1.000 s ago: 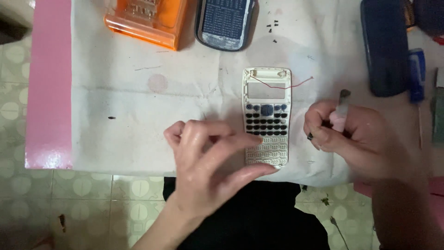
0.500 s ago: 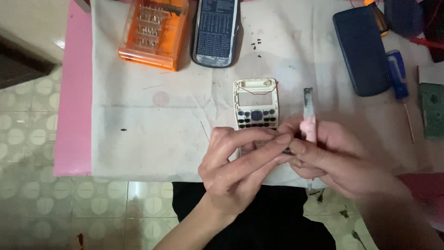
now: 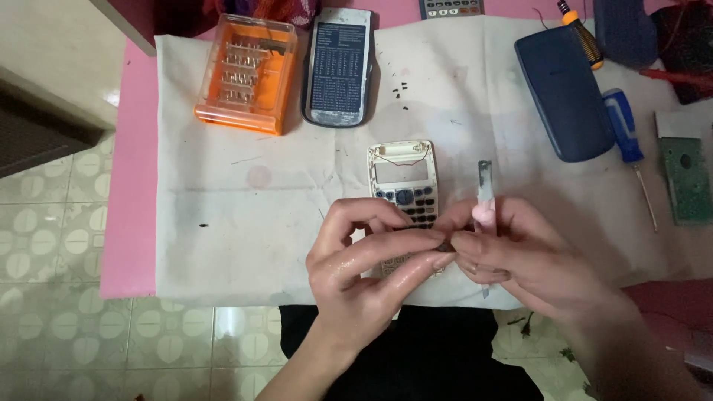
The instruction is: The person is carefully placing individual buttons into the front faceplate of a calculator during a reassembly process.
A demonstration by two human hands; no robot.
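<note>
A white calculator front shell (image 3: 405, 178) with dark keys and an empty display window lies on the white cloth (image 3: 245, 215). My left hand (image 3: 364, 275) hovers over its lower half, thumb and forefinger pinching a tiny dark part (image 3: 444, 243) together with the fingertips of my right hand (image 3: 527, 260). My right hand also grips a pink-handled tool with a flat metal tip (image 3: 485, 194) that points away from me. The lower keys of the shell are hidden by my fingers.
An orange case of screwdriver bits (image 3: 247, 73) and a dark calculator back cover (image 3: 339, 67) lie at the far side. A blue cover (image 3: 563, 89), a blue-handled screwdriver (image 3: 622, 134) and a green circuit board (image 3: 687, 178) sit to the right. Small dark screws (image 3: 401, 90) are scattered.
My hands have come together over the shell's lower half; a second ago they were apart. The view has shifted, so the table things sit lower in frame.
</note>
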